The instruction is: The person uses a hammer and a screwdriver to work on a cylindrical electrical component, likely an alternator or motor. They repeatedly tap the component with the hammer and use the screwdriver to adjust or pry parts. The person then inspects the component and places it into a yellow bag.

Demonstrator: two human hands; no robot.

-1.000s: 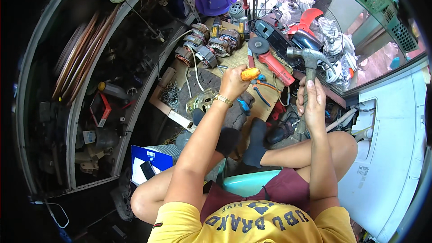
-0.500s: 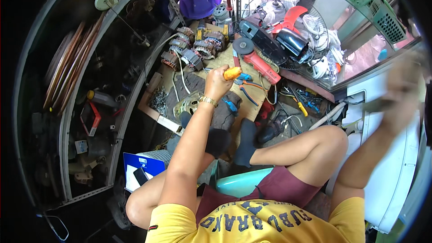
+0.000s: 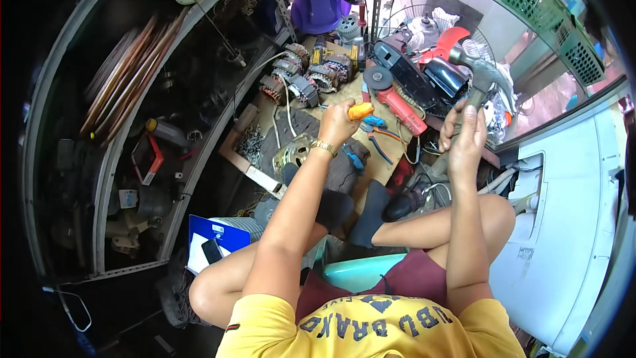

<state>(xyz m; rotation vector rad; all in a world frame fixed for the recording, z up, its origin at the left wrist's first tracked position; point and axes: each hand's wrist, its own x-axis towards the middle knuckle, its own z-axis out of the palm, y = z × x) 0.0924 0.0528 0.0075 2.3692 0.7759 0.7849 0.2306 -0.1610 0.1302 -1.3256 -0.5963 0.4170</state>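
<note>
My left hand (image 3: pixel 339 124) is closed round a tool with an orange handle (image 3: pixel 360 111); the hand hides its other end, so I cannot tell its kind. Just below that hand, a round metal motor cover (image 3: pixel 295 152) lies on a dark, worn block (image 3: pixel 318 132). On the right, my right hand (image 3: pixel 466 134) is raised and grips the shaft of a claw hammer (image 3: pixel 482 74), its steel head uppermost. Blue-and-orange pliers (image 3: pixel 379 144) lie near my left hand.
Several motor stators with copper windings (image 3: pixel 301 89) sit at the back left. Beside them lies a red angle grinder (image 3: pixel 401 107). Small screws (image 3: pixel 250 144) fill a wooden-edged corner. A white appliance panel (image 3: pixel 563 225) stands at the right, metal shelving (image 3: pixel 132 159) at the left.
My right hand has swung inward from the far right, bringing the hammer clearly into view. My left hand keeps its hold on the orange-handled tool; the whole view has shifted slightly.
</note>
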